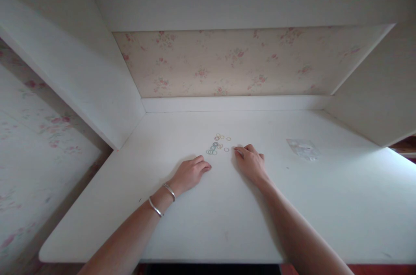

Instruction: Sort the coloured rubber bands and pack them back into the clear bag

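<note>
1. Two hands resting palm-down on the white desk [208, 223]: left hand [190, 174] loosely curled, holding nothing; right hand [250, 163] likewise loose and free of any load, fingertips just beside the nearest ring.
2. Roughly a dozen small rings [217, 143] scattered flat on the desk between and just beyond both hands; exact count too small to tell.
3. Two silver bangles [161, 199] on the left wrist.
4. One crumpled clear plastic bag [303, 148] lying well right of the rings.

Tiny rings [217, 144], material indiscernible
</note>
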Action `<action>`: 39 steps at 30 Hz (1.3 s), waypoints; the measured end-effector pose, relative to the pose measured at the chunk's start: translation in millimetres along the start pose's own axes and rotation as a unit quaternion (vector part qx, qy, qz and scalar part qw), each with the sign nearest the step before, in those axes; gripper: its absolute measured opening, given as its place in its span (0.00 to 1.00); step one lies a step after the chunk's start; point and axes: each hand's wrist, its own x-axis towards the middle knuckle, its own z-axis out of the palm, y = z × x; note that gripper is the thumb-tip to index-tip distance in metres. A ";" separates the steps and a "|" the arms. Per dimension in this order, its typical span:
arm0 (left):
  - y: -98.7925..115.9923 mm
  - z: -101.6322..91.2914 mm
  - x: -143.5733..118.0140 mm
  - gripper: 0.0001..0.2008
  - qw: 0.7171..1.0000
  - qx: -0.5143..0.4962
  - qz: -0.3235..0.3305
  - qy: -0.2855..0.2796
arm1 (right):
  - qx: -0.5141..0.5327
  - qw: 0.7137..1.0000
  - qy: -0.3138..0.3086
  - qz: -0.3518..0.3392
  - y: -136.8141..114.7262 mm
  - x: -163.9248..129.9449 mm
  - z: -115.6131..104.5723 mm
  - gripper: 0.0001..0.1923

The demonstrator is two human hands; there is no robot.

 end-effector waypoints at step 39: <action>-14.8 -13.5 9.0 0.15 0.961 -0.233 -0.136 0.053 | 0.036 0.964 -0.025 -0.262 -65.5 -37.7 26.1 0.12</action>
